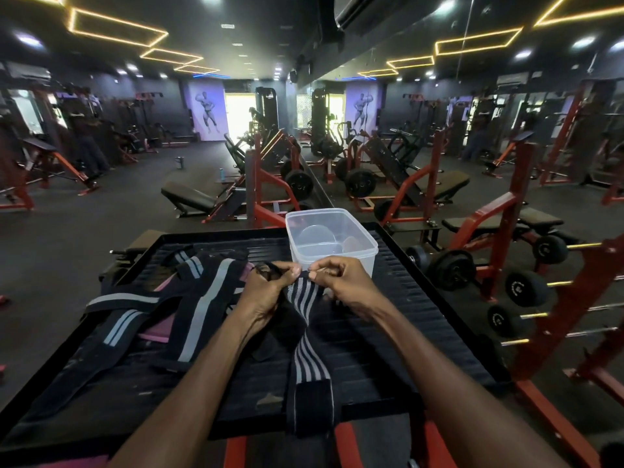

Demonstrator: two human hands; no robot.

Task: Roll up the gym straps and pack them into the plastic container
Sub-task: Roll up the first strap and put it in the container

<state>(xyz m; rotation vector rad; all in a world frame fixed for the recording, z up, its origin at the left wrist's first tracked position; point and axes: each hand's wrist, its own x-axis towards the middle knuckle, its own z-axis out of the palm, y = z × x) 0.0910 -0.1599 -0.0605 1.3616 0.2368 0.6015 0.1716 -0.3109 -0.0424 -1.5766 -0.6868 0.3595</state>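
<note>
While nothing yet rolled or packed, task judged barely begun. Nearest: striped strap flat on black ribbed platform, long axis running from near edge away toward container, far end lifted. Left hand and right hand both curled, pinching that far end, seemingly starting first turn. Left of these, loose pile of straps, unrolled. Beyond hands, clear plastic container, upright, open, holding no straps.
</note>
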